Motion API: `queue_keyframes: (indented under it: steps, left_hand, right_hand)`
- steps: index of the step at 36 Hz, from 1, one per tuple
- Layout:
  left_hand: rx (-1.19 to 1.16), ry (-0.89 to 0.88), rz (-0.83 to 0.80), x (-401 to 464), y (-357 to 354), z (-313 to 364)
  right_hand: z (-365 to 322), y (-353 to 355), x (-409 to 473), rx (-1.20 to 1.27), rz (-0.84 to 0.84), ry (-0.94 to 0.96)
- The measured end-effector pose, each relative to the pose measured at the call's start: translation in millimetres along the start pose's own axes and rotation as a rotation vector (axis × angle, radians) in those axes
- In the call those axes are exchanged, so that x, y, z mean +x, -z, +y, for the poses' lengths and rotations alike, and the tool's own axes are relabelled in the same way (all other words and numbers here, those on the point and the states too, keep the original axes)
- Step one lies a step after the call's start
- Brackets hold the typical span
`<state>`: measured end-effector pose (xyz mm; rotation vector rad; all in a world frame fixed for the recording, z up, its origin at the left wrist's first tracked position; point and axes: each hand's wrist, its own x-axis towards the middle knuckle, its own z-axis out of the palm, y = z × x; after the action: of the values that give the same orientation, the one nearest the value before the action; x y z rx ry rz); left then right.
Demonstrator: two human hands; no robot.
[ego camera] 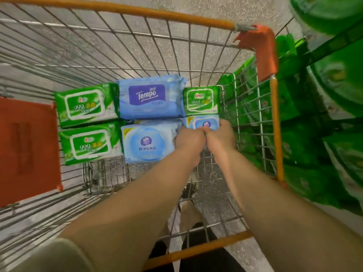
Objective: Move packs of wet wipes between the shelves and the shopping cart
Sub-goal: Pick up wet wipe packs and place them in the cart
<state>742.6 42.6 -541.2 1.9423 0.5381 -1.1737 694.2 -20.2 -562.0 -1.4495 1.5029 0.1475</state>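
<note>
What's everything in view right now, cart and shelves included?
Green 999 packs: three, green; two stacked-looking at cart left, one at right.
Tempo pack: one, blue, centre back.
Pale blue packs: two, light blue; one centre front, one small at right under the hands.
Shopping cart: one, wire with orange rim.
Orange flap: one, cart left.
Shelf packs: many, green, right, blurred.
Hands: left hand, right hand, both on the small pale blue pack.

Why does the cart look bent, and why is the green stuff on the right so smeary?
Head view: the wide-angle lens bows the cart's orange rim and wires; the green packs on the shelves at the right edge are blurred and stretched, while the Tempo pack near the centre reads sharply. Lighting is even, with no harsh glare.
</note>
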Motion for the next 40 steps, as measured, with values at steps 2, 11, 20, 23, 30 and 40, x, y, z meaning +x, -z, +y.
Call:
queue_keyframes:
  steps: [2, 11, 20, 23, 30, 40]
  left_hand:
    - [0.017, -0.022, 0.013, -15, 3, 4]
    - [0.276, -0.282, 0.015, -92, 54, 33]
    - [0.503, -0.569, 0.154, -185, 132, 67]
    - [0.527, -0.623, 0.189, -215, 159, 72]
    - [0.666, -0.757, 0.346, -288, 210, 71]
    - [0.685, -0.874, 0.337, -351, 244, 70]
  right_hand:
    - [-6, 6, -8, -0.038, -0.029, 0.000]
    - [-42, 48, -67, -0.261, -0.118, 0.157]
    - [-117, 103, -149, -0.720, -0.159, 0.520]
    - [-141, 123, -181, -0.774, -0.114, 0.659]
    - [-174, 168, -254, -0.809, -0.018, 0.806]
    - [-174, 221, -343, -0.773, 0.129, 0.777]
